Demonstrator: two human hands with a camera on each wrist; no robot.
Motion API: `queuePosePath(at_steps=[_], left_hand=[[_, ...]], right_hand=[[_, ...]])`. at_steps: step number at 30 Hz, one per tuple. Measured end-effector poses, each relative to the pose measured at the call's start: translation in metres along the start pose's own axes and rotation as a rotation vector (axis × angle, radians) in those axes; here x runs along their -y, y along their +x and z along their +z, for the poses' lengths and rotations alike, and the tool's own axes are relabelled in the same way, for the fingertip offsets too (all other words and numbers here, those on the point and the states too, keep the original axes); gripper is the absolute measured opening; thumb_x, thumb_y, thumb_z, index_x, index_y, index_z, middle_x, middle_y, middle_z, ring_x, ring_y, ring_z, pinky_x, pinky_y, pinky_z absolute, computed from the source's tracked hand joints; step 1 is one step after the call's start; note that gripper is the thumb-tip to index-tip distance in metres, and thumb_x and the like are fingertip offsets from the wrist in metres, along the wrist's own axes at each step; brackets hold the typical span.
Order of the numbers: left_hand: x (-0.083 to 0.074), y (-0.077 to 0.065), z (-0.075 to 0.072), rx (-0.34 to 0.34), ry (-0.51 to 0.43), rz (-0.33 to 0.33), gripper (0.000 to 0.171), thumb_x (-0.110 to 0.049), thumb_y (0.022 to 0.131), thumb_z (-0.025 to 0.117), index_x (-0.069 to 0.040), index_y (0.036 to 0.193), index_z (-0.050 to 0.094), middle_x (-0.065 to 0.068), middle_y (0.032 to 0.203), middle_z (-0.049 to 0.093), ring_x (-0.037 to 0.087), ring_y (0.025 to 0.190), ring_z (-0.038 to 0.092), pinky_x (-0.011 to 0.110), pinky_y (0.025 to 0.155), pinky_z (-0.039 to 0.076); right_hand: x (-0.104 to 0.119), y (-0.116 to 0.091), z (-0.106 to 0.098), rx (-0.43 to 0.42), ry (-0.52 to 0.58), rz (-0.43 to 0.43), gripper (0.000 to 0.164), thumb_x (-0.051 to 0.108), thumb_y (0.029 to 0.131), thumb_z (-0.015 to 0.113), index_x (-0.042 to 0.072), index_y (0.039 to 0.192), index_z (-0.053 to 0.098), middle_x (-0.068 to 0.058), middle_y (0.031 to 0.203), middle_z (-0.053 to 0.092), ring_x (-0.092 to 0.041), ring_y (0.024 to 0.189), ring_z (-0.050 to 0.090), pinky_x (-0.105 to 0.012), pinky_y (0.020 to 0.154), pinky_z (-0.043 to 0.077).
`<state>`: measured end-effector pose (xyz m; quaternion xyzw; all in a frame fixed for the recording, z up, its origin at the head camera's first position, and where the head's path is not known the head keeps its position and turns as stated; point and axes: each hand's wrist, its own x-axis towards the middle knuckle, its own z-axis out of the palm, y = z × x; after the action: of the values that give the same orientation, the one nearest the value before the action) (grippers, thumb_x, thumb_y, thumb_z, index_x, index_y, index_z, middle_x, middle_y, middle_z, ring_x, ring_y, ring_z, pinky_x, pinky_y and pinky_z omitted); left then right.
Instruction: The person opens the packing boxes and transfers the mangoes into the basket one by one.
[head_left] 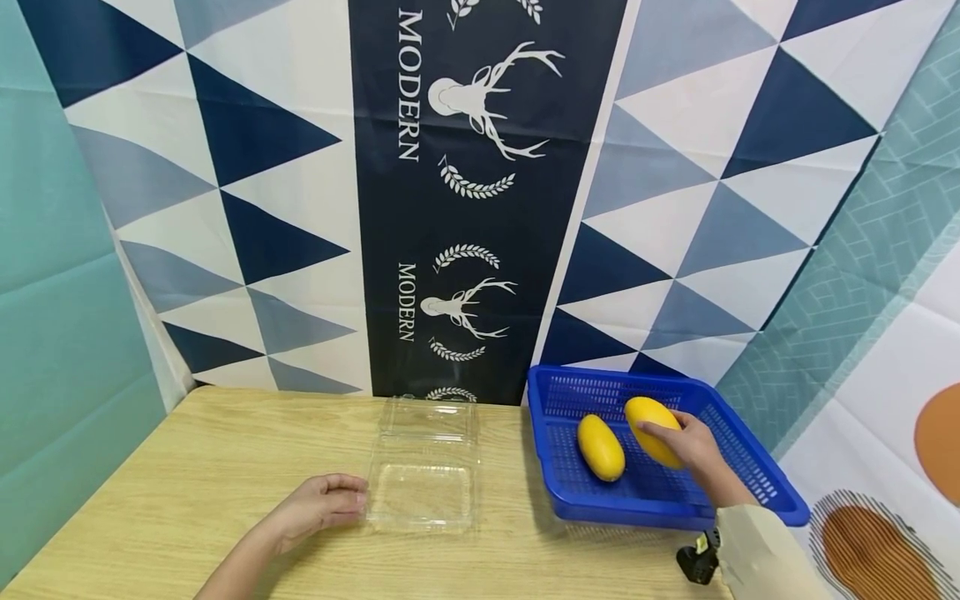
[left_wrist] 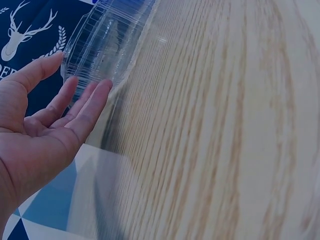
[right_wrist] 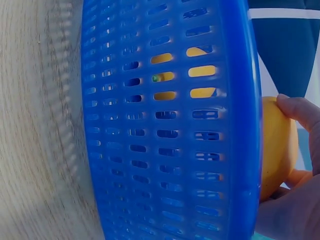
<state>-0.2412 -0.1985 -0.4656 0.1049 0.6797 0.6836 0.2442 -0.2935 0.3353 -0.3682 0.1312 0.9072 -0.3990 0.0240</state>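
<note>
My right hand grips a yellow mango over the right part of a blue plastic basket. A second yellow mango lies on the basket floor to its left. In the right wrist view the held mango shows past the basket's rim, with the thumb on top of it. My left hand is at the left side of a clear plastic box with its lid folded back. Its fingers are extended, fingertips right at the box edge, as the left wrist view of the hand also shows.
The wooden table carries the box and the basket. A patterned cloth hangs behind its back edge. Teal cloth hangs at the left. A small black device is on the right wrist, beside the sleeve.
</note>
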Motion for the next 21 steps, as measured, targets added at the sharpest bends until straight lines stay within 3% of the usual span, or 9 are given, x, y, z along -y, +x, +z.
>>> queuePosePath(at_steps=[21], left_hand=[[0.0,0.0,0.001,-0.002,-0.003,-0.01,0.061,-0.02,0.093,0.059,0.019,0.131,0.032,0.024,0.126,0.048,0.023,0.108,0.059,0.036,0.094,0.05]], right_hand=[[-0.014,0.005,0.001,-0.028,-0.015,0.071,0.091,0.054,0.084,0.058,-0.017,0.135,0.029,-0.034,0.12,0.045,-0.035,0.095,0.053,-0.036,0.071,0.051]])
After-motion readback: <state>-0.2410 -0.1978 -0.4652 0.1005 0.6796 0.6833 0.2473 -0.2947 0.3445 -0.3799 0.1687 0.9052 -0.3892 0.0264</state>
